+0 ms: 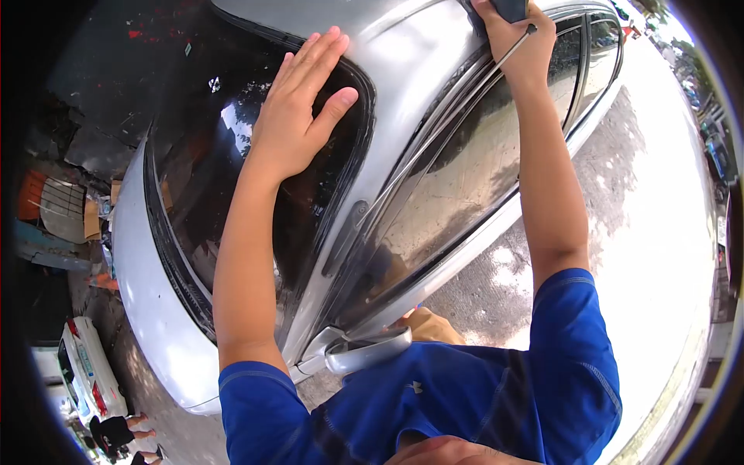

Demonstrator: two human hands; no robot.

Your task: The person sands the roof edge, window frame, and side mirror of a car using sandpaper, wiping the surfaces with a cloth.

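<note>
My left hand (pixel 298 116) lies over the upper corner of the dark windshield (pixel 232 178) of a silver car, its fingers stretched out near the roof edge. At the top of the view my right hand (pixel 523 43) is wrapped round a dark block-like object (pixel 510 9) over the car's roof (pixel 418 46). A thin metal antenna (pixel 434 139) rises from its base on the windshield pillar, and its tip crosses in front of my right hand. Below my arms are the side window (pixel 457 186) and the side mirror (pixel 368 353).
The silver hood (pixel 159 325) is at the left. Beyond it stand a white car (pixel 91 368), a person in dark clothes (pixel 116 432) and piled items with an orange piece (pixel 32 194). Sunlit pavement (pixel 651 256) lies to the right.
</note>
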